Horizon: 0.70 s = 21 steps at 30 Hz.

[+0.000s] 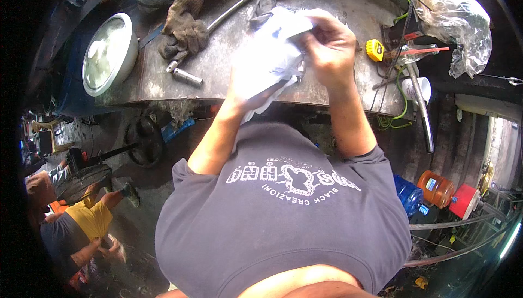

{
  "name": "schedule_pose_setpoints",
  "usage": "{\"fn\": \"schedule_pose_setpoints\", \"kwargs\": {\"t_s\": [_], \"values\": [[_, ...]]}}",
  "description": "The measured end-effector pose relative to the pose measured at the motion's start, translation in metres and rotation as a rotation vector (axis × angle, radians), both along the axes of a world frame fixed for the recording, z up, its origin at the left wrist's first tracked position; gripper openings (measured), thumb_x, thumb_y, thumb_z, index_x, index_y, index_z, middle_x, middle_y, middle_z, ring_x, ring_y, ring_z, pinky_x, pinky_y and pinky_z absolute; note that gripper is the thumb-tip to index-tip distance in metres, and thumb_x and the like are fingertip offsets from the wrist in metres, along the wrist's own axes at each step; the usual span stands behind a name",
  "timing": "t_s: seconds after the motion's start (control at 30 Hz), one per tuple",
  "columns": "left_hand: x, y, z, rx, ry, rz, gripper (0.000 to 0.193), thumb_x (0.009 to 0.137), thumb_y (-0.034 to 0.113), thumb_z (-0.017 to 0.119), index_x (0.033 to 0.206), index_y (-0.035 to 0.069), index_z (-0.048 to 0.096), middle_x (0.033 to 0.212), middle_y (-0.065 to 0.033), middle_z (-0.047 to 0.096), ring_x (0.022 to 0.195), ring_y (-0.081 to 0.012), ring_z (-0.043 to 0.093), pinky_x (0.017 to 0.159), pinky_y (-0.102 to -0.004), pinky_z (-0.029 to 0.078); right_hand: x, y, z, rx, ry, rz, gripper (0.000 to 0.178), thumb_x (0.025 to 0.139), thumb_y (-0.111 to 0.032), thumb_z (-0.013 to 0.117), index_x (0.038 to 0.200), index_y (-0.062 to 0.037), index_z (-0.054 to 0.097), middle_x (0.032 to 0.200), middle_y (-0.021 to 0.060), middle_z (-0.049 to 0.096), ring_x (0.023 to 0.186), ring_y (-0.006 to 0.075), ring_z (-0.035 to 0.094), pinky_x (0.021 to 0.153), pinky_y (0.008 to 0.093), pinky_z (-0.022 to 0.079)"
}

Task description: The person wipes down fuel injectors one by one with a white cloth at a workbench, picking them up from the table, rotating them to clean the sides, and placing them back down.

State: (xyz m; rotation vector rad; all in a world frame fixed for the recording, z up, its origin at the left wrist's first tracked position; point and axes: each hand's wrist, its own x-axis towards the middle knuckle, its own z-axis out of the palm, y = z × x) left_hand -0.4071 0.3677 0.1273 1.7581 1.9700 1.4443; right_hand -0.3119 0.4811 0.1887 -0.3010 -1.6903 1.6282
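Note:
A bunched white cloth, bright and partly washed out by glare, is held above the metal workbench. My right hand is closed, with thumb and fingers pinching the cloth's right edge. On the other side, my left hand supports the cloth from below and the left; the cloth and glare hide most of its fingers. A small dark metallic bit shows at the cloth's lower right edge, too little of it to name. Left of the cloth lie a dirty brown work glove and a long-handled socket wrench with a socket.
A round white-rimmed lamp stands at the bench's left. To the right are a yellow tape measure, green cable, a clear plastic bag and a metal pipe. Water jugs stand lower right. Another person is lower left.

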Motion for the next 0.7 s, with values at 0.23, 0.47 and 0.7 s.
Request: {"fn": "schedule_pose_setpoints", "kwargs": {"t_s": [0.23,0.47,0.7], "values": [[-0.006,-0.011,-0.002,-0.012,-0.002,-0.041,0.036,0.066,0.022,0.073,0.095,0.005,0.062,0.084,-0.0097,0.063,0.074,-0.0256,0.062,0.067,-0.0337,0.05,0.001,-0.004,0.019,0.763,-0.336,-0.096,0.01,0.074,-0.01,0.061,0.078,-0.001,0.059,0.07,0.0161,0.057,0.067,0.033,0.058,0.06,0.0361,0.047],[-0.01,-0.012,0.01,0.043,0.042,-0.009,0.023,0.062,0.013,0.072,0.083,0.006,0.064,0.072,-0.007,0.064,0.067,-0.0188,0.062,0.063,-0.03,0.05,-0.005,-0.011,0.015,0.713,-0.318,-0.081,0.013,0.075,-0.013,0.061,0.069,-0.0021,0.056,0.064,0.0146,0.055,0.058,0.0305,0.056,0.055,0.0349,0.045],[-0.021,-0.005,0.016,-0.049,-0.121,-0.213,0.037,0.067,0.022,0.072,0.098,0.006,0.061,0.09,-0.0095,0.062,0.082,-0.0223,0.06,0.074,-0.0335,0.049,-0.002,0.004,0.024,0.491,-0.114,0.273,0.01,0.076,-0.011,0.065,0.078,-0.0017,0.062,0.066,0.0127,0.058,0.058,0.0226,0.057,0.057,0.0289,0.046]]}}
